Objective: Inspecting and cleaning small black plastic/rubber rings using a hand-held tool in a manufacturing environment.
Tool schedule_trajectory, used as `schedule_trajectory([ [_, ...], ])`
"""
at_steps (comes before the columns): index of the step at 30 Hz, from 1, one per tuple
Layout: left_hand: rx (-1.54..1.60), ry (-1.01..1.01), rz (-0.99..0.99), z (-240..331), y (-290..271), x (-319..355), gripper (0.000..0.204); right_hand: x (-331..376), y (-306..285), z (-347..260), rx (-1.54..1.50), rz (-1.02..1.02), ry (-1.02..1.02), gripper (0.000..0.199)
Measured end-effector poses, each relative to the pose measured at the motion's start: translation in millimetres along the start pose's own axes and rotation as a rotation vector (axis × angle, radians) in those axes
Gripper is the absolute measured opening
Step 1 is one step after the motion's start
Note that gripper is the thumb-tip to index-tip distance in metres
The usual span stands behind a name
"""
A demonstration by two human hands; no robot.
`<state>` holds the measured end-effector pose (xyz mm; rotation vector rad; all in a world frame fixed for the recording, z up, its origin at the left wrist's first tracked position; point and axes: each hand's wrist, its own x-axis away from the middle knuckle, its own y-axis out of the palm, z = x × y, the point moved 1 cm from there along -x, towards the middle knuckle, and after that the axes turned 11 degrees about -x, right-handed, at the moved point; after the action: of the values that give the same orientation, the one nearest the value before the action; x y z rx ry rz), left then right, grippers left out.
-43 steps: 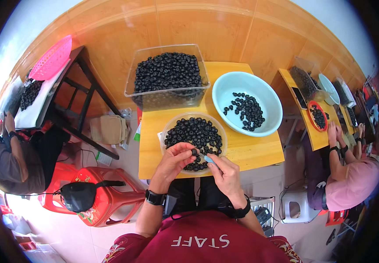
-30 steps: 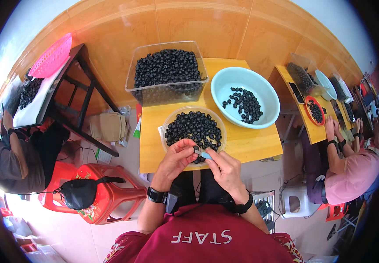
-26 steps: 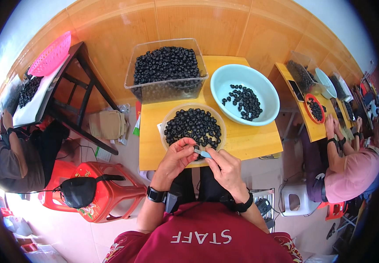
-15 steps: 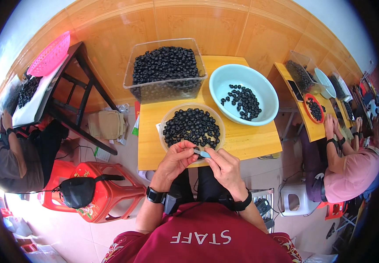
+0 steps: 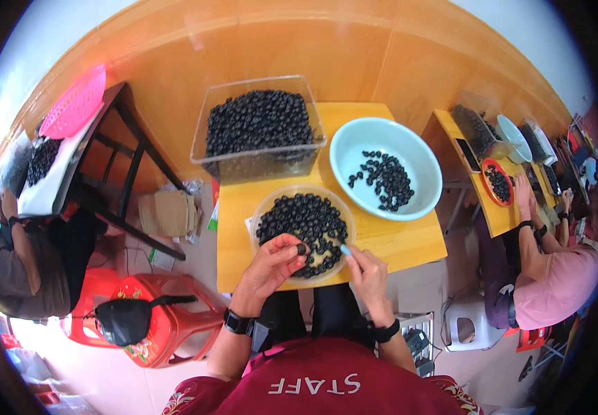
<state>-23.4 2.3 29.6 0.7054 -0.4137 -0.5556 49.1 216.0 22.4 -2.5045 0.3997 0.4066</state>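
Observation:
Small round black pieces, several with a hole in the middle, fill much of a shallow clear round tray in front of me. Over the tray's near left part, my left hand pinches one black piece between thumb and fingertips. My right hand, at the tray's near right edge, is closed round a small tool with a light blue handle. The tool is apart from the piece; the rest of it is hidden in my fingers.
Behind the tray stands a clear bin heaped with black pieces. To its right, a pale blue basin holds a smaller pile. All rest on a yellow table. A red stool with a black bag is at left. People work at both sides.
My hands have moved apart. The tool has drawn away to the right from the piece in my left hand. The view has tilted slightly, so the table sits lower.

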Motion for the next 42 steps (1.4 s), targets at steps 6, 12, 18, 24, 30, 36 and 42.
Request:
schedule_trajectory([
  [6, -0.162, 0.001, 0.127, 18, 20, -73, 0.017, 1, -2, 2, 0.000, -0.053, 0.078, 0.018],
  [12, -0.528, 0.093, -0.066, 38, 71, -133, 0.043, -2, -2, 3, -0.003, -0.044, 0.066, 0.018],
  [18, -0.943, -0.035, 0.060, 56, 10, -58, 0.033, 3, 1, 11, -0.048, -0.036, 0.072, 0.018],
  [24, -1.300, 0.015, 0.337, 19, -42, -11, 0.024, 0, 7, 11, -0.036, -0.041, 0.049, 0.019],
  [30, -1.550, 0.237, 0.322, -7, -37, -7, 0.028, 5, 11, 1, -0.040, -0.029, 0.049, 0.019],
  [36, -1.683, 0.305, 0.343, -17, -26, -6, 0.024, 10, 7, -3, -0.022, -0.015, 0.033, 0.018],
  [42, -1.678, 0.490, 0.363, -20, -34, -6, 0.023, 12, 6, -4, -0.015, -0.025, 0.043, 0.018],
])
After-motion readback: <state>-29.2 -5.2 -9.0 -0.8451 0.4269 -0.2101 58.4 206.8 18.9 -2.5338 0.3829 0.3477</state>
